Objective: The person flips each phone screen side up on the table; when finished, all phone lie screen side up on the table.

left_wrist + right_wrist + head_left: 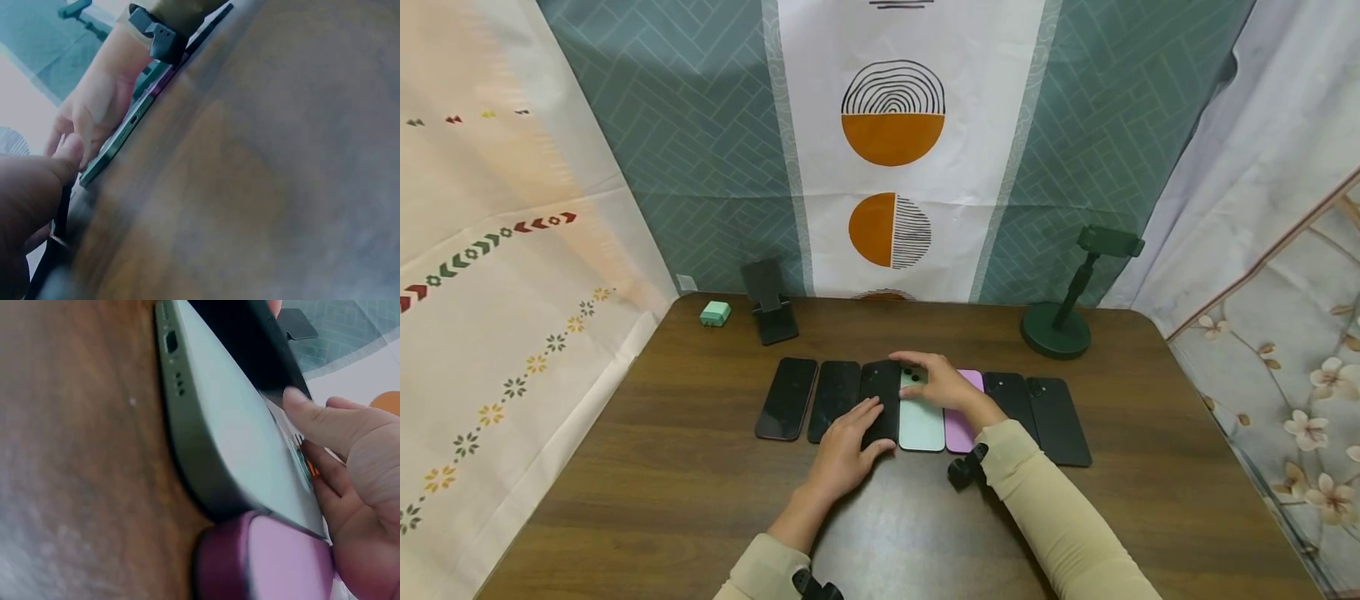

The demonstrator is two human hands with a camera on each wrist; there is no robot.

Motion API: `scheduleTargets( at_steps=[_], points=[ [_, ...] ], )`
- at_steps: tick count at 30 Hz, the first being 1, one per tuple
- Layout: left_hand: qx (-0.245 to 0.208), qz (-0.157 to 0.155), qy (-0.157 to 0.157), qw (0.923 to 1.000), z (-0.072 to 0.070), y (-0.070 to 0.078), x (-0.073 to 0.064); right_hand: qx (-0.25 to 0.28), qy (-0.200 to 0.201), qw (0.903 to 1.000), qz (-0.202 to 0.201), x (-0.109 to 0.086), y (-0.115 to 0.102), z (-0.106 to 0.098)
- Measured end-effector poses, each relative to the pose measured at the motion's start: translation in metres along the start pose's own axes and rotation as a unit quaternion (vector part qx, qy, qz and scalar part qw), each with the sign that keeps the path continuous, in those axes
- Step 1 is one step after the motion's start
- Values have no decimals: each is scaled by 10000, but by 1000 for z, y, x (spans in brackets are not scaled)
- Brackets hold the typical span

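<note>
Several phones lie side by side in a row on a brown wooden table. Third from the left is a black phone (881, 385), gripped across its near part by my left hand (841, 454). My right hand (946, 387) holds the same phone at its far end, with the thumb by its right edge. In the right wrist view, the black phone (250, 344) looks tilted beside a mint-green phone (244, 437). The left wrist view shows the left thumb (70, 151) by the phone's edge; the other left fingers are mostly hidden.
Two more black phones are left of the held one. A pink phone (958, 425) and two dark phones stand to the right of the mint one. Farther back are a green charger (715, 313), a black phone stand (771, 312) and a dark green stand (1056, 332).
</note>
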State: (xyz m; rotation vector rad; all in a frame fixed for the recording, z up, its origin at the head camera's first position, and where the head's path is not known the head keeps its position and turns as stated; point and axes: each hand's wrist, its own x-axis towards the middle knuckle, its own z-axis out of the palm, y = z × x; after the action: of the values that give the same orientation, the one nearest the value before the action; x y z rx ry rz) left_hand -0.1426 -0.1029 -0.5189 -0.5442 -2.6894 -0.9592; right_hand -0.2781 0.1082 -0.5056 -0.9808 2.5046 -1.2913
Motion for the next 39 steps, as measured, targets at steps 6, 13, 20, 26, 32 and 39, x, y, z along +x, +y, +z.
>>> scheduleTargets(
  at_steps=[6,13,20,26,32,39],
  points=[
    [-377,27,-217,9991,-3,-1,2,264,233,9993,-126,0,4,0],
    [-661,146,-136,9976,-4,0,4,325,584,9978,-10,-1,3,1],
    [-1043,212,56,9943,-2,1,3,346,433,9985,-48,2,0,0],
    [-1244,235,219,9917,-2,0,3,213,228,9995,-74,6,-3,-1],
    [-1402,194,301,9895,-3,1,3,-13,79,10000,-18,7,-4,-2],
    [-1689,194,181,9853,-4,-1,2,-109,-34,9999,-22,10,-5,-1]
  ],
)
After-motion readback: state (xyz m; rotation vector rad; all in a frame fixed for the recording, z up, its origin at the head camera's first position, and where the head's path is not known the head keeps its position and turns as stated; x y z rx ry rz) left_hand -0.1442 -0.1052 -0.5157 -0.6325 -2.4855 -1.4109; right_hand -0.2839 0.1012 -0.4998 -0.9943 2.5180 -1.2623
